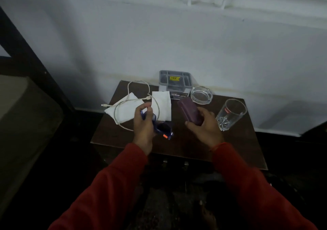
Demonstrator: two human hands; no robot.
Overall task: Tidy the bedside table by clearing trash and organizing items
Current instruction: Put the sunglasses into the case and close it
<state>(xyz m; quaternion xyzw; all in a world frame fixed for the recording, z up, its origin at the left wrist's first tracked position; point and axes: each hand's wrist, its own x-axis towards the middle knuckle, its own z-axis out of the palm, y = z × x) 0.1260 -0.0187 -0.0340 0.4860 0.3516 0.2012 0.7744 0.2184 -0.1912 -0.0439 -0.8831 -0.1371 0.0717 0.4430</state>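
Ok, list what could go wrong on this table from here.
The drinking glass stands right beside the right hand, which holds the purple case; a sideways swing could topple it. The white cable loops over the tissues, so lifting a tissue may drag the cable off the table edge.

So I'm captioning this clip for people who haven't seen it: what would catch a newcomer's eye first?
Probably the two red-sleeved arms over the small dark wooden table: the left hand grips crumpled blue plastic packaging, the right hand a dark purple oblong case. Next, the white paper napkins under a looped white cable at the left, and the clear drinking glass at the right.
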